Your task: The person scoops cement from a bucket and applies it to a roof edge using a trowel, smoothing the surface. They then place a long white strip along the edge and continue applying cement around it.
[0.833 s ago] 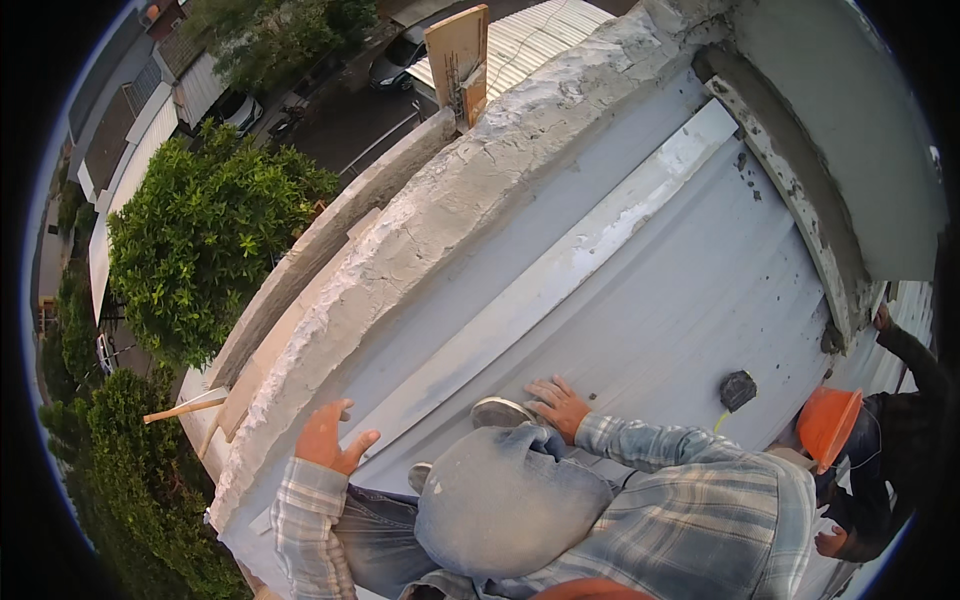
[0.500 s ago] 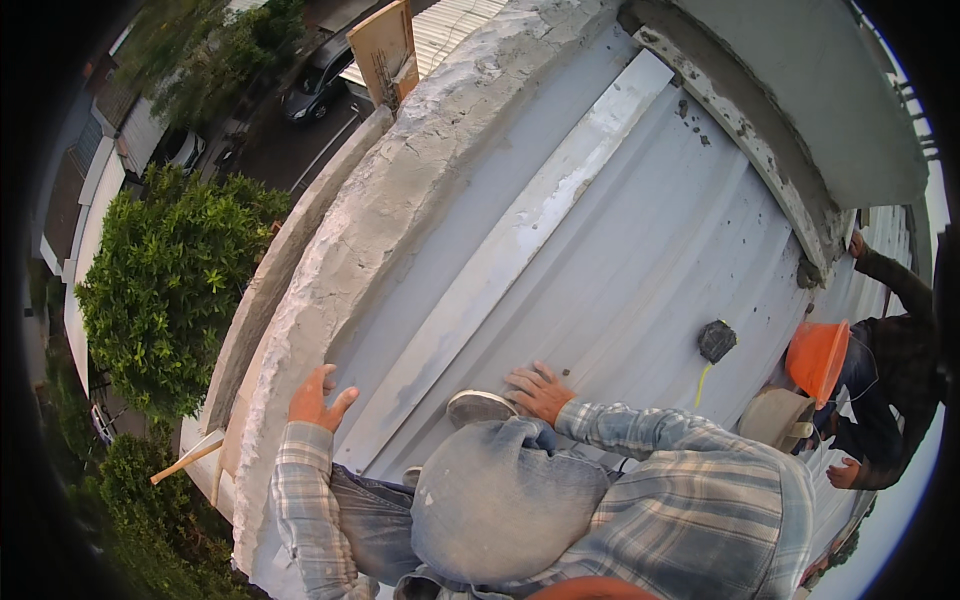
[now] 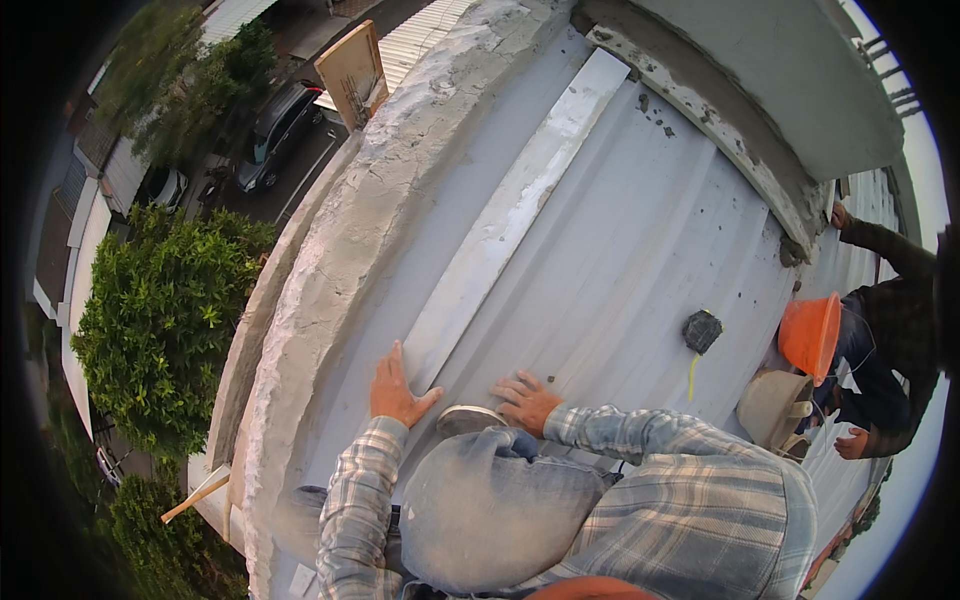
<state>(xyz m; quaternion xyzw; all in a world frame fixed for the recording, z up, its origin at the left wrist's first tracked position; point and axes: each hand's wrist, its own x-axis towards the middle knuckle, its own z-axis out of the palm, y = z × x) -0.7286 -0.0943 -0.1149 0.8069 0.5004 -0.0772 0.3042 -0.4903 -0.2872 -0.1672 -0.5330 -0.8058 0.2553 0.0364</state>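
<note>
The left hand (image 3: 400,397) and right hand (image 3: 530,405) have spread fingers, one white board (image 3: 518,215) at the left's, one tape measure (image 3: 702,331) beyond the right's.

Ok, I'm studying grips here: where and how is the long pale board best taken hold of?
Probably by its two long edges, from above, just beyond the left hand: the long pale board is narrow and lies along the roof with its top face mostly exposed.
</note>
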